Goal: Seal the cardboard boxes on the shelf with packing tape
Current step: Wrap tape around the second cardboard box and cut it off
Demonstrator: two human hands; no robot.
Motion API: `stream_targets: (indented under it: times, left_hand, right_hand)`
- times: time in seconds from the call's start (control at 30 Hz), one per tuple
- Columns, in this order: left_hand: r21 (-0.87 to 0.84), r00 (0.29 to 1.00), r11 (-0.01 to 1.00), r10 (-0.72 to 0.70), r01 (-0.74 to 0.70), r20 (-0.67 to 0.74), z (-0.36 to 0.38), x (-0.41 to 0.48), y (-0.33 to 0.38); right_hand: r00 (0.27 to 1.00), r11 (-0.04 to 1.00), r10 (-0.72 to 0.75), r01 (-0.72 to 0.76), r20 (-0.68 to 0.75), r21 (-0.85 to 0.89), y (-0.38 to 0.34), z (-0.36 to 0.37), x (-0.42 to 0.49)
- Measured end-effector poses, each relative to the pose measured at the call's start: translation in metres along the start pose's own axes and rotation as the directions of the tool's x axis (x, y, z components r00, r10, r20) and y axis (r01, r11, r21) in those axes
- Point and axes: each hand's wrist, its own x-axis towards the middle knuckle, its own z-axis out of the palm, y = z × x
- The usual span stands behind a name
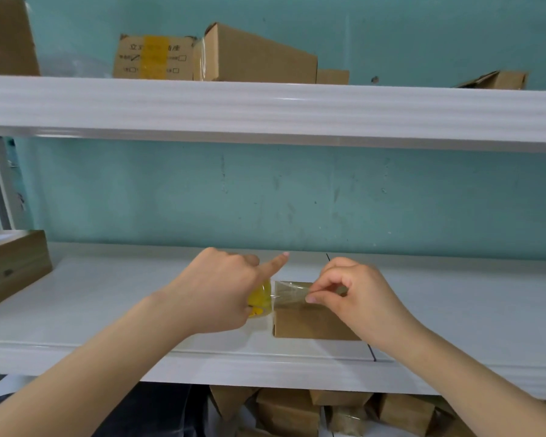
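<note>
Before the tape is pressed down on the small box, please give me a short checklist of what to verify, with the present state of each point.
1. Small box sits fully on the shelf: ok.
2. Left hand holds the yellow tape roll: ok.
3. Right hand pinches the free end of the tape strip: ok.
4. Strip spans the box top: ok.
5. Strip is centred on the flap seam: cannot tell, hand covers it.
6. Box flaps are fully closed: cannot tell.

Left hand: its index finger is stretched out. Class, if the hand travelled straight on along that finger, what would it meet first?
Probably the teal wall behind the shelf. The left hand points up and away, over bare shelf; depth is unclear.
</note>
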Motion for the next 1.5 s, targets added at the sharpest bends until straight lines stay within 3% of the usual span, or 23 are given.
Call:
stream_targets:
  times: [0.13,0.23,0.33,0.43,0.5,0.57,0.63,0.7,0.8,0.87,0.93,0.97,1.07,1.1,1.17,1.23,1.4,1.5]
  left_hand:
    - [-0.042,1.0,0.999,-0.028,0.028,0.013,0.014,-0.002,-0.003]
    - [-0.054,0.995,0.995,-0.086,0.089,0.045,0.029,-0.01,-0.016]
    - [-0.065,0.963,0.969,-0.228,0.239,0.146,0.054,-0.022,-0.035]
    - [-0.171,0.863,0.858,-0.437,0.484,0.251,0.075,-0.026,-0.047]
    - [-0.377,0.787,0.692,-0.57,0.615,0.237,0.088,-0.024,-0.052]
    - [-0.61,0.689,0.442,-0.68,0.657,0.25,0.1,-0.02,-0.053]
    - [-0.778,0.584,0.115,-0.73,0.617,0.355,0.112,-0.019,-0.049]
    - [-0.833,0.509,-0.157,-0.727,0.531,0.461,0.122,-0.022,-0.046]
    - [-0.793,0.53,-0.394,-0.594,0.464,0.605,0.123,-0.027,-0.054]
    - [-0.663,0.574,-0.533,-0.352,0.526,0.739,0.12,-0.031,-0.061]
    - [-0.568,0.564,-0.503,-0.179,0.652,0.806,0.117,-0.032,-0.06]
    - [-0.561,0.554,-0.458,-0.167,0.689,0.816,0.118,-0.031,-0.058]
    - [-0.549,0.453,-0.387,-0.315,0.741,0.834,0.127,-0.019,-0.049]
    - [-0.56,0.428,-0.308,-0.403,0.769,0.809,0.13,-0.014,-0.049]
    - [-0.527,0.42,-0.039,-0.554,0.849,0.719,0.133,-0.006,-0.051]
    - [-0.512,0.448,0.072,-0.597,0.856,0.666,0.133,-0.003,-0.052]
    - [-0.541,0.481,0.101,-0.612,0.835,0.628,0.123,-0.006,-0.051]
    - [-0.707,0.423,0.076,-0.844,0.703,0.33,0.103,-0.001,-0.042]
  right_hand:
    - [0.995,0.995,-0.084,0.087,0.046,-0.052,0.005,0.006,0.002]
    - [0.998,0.999,0.037,-0.038,0.056,0.026,0.021,-0.002,0.003]
    - [0.976,0.973,0.205,-0.211,0.068,0.096,0.045,-0.015,0.0]
    - [0.964,0.945,0.263,-0.266,0.042,0.192,0.058,-0.014,-0.003]
    - [0.956,0.925,0.288,-0.293,0.06,0.241,0.06,-0.008,-0.004]
    - [0.951,0.912,0.298,-0.309,0.08,0.27,0.06,-0.002,-0.005]
    - [0.949,0.907,0.302,-0.317,0.096,0.278,0.059,0.001,-0.005]
    - [0.943,0.903,0.308,-0.331,0.125,0.274,0.061,0.004,-0.007]
    - [0.926,0.883,0.336,-0.374,0.172,0.285,0.064,0.005,-0.009]
    - [0.916,0.87,0.353,-0.396,0.192,0.294,0.066,0.004,-0.01]
    - [0.91,0.863,0.363,-0.41,0.201,0.294,0.067,0.004,-0.01]
    - [0.906,0.861,0.366,-0.416,0.21,0.294,0.067,0.004,-0.01]
    - [0.9,0.859,0.363,-0.423,0.24,0.289,0.067,0.005,-0.011]
    - [0.902,0.864,0.357,-0.418,0.244,0.282,0.068,0.005,-0.012]
    - [0.907,0.87,0.348,-0.406,0.236,0.279,0.068,0.005,-0.014]
    - [0.912,0.872,0.346,-0.4,0.222,0.283,0.071,0.004,-0.015]
    - [0.903,0.861,0.412,-0.429,0.121,0.272,0.081,-0.006,-0.013]
    - [0.854,0.859,0.497,-0.459,-0.157,0.227,0.094,-0.012,-0.011]
